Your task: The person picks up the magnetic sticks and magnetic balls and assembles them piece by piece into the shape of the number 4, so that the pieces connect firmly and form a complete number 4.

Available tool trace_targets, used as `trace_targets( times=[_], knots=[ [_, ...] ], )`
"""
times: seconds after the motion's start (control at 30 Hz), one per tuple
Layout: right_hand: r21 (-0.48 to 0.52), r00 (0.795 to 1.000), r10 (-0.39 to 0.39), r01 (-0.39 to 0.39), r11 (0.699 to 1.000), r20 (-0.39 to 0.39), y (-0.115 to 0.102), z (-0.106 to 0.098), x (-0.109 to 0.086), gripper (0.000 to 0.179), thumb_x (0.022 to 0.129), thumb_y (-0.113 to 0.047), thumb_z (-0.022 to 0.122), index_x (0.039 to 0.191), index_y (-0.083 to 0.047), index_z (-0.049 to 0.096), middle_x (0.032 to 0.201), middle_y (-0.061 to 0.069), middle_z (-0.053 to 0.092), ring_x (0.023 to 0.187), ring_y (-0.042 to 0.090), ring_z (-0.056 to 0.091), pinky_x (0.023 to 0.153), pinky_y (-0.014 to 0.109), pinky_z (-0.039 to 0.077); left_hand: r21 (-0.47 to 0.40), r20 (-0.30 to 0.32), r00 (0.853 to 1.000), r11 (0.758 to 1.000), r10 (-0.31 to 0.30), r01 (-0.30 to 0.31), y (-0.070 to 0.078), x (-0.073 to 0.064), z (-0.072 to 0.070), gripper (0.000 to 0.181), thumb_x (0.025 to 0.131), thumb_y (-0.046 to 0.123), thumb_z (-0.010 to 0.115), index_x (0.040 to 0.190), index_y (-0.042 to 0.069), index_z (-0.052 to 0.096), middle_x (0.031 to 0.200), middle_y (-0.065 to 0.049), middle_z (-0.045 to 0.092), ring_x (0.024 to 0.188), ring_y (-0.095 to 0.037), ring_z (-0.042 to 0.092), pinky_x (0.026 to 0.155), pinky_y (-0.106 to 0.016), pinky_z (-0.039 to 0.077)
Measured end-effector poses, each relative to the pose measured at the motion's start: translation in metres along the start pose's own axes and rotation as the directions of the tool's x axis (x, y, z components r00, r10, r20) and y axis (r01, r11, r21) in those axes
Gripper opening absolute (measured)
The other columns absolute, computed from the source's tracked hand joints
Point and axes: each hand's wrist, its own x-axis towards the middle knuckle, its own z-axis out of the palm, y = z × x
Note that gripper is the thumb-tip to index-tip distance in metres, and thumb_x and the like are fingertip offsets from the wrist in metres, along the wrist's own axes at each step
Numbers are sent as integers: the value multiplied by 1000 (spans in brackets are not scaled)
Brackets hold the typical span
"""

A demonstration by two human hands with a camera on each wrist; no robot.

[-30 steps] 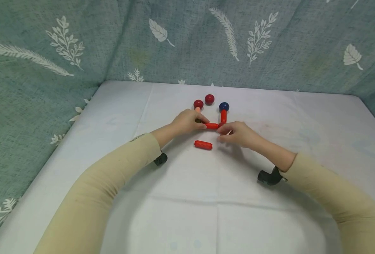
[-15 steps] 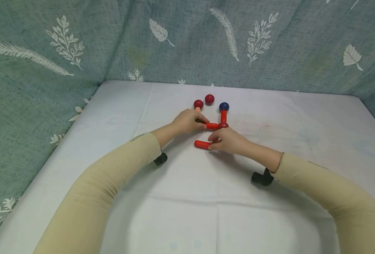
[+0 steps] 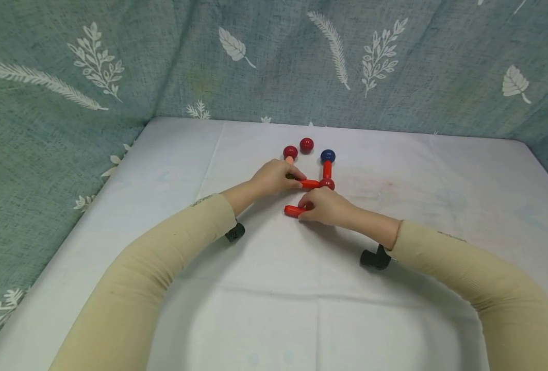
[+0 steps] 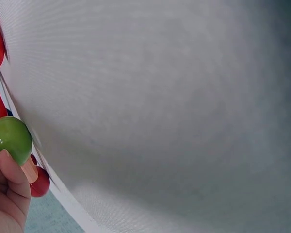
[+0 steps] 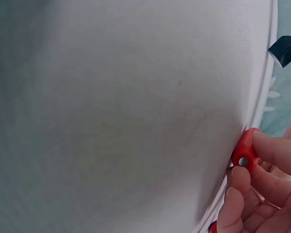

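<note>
My left hand (image 3: 274, 178) grips a green ball (image 4: 12, 140), mostly hidden by the fingers in the head view. A red rod (image 3: 309, 184) runs right from it to a red ball (image 3: 328, 184). From there another red rod (image 3: 327, 170) leads back to a blue ball (image 3: 328, 156). A pale orange rod (image 4: 30, 171) links the green ball to a second red ball (image 3: 290, 152). Nearer the front, my right hand (image 3: 331, 207) pinches a separate red rod (image 3: 292, 211) by its right part. That rod's round silver end (image 5: 243, 161) shows in the right wrist view.
A loose red ball (image 3: 306, 145) lies behind the joined pieces. White cloth (image 3: 274, 309) covers the table, and a green leaf-patterned cloth (image 3: 274, 62) hangs behind and at the left. A dark camera (image 3: 376, 258) sits below the right wrist, another (image 3: 235, 232) below the left.
My right hand has left the front red ball, moving left and forward to the separate red rod, and now pinches it. The left hand stays in place.
</note>
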Motion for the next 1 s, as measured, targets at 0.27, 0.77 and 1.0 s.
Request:
trace_targets(
  times=[0.27, 0.77, 1.0],
  knots=[
    [7, 999, -30, 31, 1000, -30, 0, -2, -4, 30, 80, -17, 71, 107, -5, 68, 82, 3, 67, 75, 16, 54, 69, 24, 44, 17, -2, 1000, 1000, 5, -5, 1, 0, 0, 27, 86, 27, 64, 111, 19, 68, 110, 3, 66, 106, -15, 52, 95, -35, 38],
    [129, 994, 24, -10, 992, -106, 29, -12, -28, 29, 83, -16, 65, 107, 0, 66, 82, 8, 61, 70, 19, 48, 57, 24, 38, 42, 10, 1000, 999, 2, -3, 1, 1, -1, 27, 86, 27, 64, 112, 19, 68, 113, 2, 65, 109, -17, 52, 96, -35, 37],
    [295, 973, 231, -225, 929, 15, 40, -16, -35, 31, 87, -19, 60, 111, 0, 63, 77, 7, 59, 57, 16, 50, 53, 24, 43, 36, 11, 1000, 999, -9, 8, 2, 1, -1, 27, 86, 27, 64, 112, 19, 68, 114, 1, 64, 108, -17, 52, 95, -35, 38]
  ],
)
